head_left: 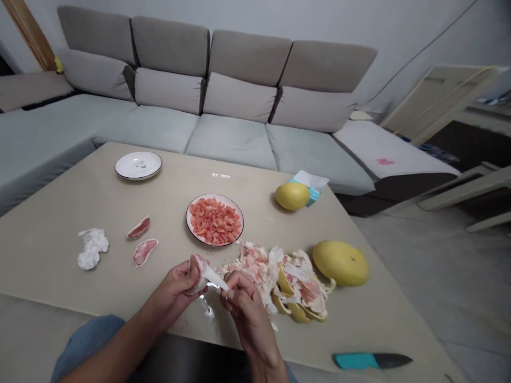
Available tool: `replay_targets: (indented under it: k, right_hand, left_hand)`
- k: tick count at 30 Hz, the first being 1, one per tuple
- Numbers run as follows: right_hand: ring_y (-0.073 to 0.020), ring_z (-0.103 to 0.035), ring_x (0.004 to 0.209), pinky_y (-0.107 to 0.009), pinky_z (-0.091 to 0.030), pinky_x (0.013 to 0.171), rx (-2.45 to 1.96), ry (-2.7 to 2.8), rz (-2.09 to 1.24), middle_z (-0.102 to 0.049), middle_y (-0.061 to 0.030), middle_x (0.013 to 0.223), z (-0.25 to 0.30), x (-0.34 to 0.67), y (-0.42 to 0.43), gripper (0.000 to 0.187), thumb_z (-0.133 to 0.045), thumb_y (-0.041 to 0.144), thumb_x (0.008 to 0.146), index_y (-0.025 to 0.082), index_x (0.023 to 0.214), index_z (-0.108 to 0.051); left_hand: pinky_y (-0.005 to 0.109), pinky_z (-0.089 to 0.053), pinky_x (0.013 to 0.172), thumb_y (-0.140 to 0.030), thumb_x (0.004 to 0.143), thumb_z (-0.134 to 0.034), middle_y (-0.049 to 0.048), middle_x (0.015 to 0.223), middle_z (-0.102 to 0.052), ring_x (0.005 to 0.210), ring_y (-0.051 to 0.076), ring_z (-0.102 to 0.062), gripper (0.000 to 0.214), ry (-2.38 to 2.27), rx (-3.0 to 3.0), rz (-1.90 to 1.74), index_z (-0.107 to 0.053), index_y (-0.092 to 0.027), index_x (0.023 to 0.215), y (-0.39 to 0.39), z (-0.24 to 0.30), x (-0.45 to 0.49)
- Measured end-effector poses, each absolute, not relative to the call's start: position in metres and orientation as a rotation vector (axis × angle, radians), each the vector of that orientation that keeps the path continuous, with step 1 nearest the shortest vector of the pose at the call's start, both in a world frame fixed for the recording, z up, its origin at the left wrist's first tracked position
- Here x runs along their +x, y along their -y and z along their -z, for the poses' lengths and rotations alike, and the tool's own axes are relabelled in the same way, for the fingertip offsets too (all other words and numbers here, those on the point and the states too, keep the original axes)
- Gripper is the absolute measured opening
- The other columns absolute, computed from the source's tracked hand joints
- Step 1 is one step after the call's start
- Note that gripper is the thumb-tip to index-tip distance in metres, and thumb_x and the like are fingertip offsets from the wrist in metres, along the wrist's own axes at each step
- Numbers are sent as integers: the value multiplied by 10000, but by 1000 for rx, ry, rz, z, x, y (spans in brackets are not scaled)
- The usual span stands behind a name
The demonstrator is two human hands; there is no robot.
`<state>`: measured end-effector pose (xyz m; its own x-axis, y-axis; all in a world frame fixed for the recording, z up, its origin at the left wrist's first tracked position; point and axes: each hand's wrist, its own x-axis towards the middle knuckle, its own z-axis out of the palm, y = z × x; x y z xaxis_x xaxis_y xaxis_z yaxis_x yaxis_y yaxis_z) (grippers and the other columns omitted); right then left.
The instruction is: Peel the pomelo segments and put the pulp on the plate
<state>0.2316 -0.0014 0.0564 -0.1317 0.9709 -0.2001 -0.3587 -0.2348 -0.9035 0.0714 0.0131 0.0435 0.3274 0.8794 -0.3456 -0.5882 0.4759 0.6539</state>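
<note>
My left hand (175, 290) is closed round a pomelo segment (197, 274) above the table's near side. A strip of white membrane (215, 277) stretches from the segment to my right hand (245, 303), whose thumb and fingers pinch its end. Just beyond my hands sits a plate of pink pomelo flesh pieces (215, 221). To the right of them lies a heap of torn membrane and yellow peel (295, 287). Two more segments rest on the left, an upper segment (138, 228) and a lower segment (144, 252).
A whole pomelo (340, 263) lies right of the peel, and another pomelo (293, 196) touches a tissue box (313, 197). A knife (371, 360) with a teal handle is at the near right edge. Crumpled tissue (92, 248) and a white plate (138, 166) are at left. Beyond stands a sofa (231, 139).
</note>
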Motion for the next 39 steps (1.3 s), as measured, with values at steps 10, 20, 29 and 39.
replay_targets:
  k: [10, 20, 29, 39]
  right_hand:
    - [-120, -375, 590, -230, -295, 550, -1071, 989, -1457, -432, 42, 630, -52, 231, 2, 167, -631, 289, 757, 191, 643, -556]
    - [-130, -370, 564, -252, -309, 556, -777, 834, -1486, -436, 32, 594, -55, 235, 5, 155, -646, 279, 711, 203, 618, -549]
    - [-129, -330, 537, -251, -304, 531, -1030, 871, -1492, -378, 44, 576, -63, 238, -1, 291, -490, 385, 831, 215, 610, -406]
    - [-195, -537, 588, -266, -289, 541, -2030, 1602, -615, -619, -31, 618, -47, 266, -12, 256, -464, 291, 877, 206, 669, -585]
  left_hand:
    - [226, -463, 731, -347, 806, -702, -26, 746, -526, 644, 82, -494, 188, -703, 366, -1049, -626, -181, 854, -20, -48, 67]
    - [212, -513, 644, -273, 922, -549, -4, 871, -627, 705, 92, -616, 84, -812, -20, -1181, -612, -217, 914, -32, -42, 55]
    - [268, -560, 693, -194, 908, -556, 58, 961, -651, 770, 152, -676, 116, -823, 207, -1144, -602, -186, 1015, -27, -58, 56]
    - [270, -534, 713, -206, 873, -613, 25, 884, -618, 765, 145, -646, 169, -744, 309, -1012, -604, -202, 1042, -19, -57, 59]
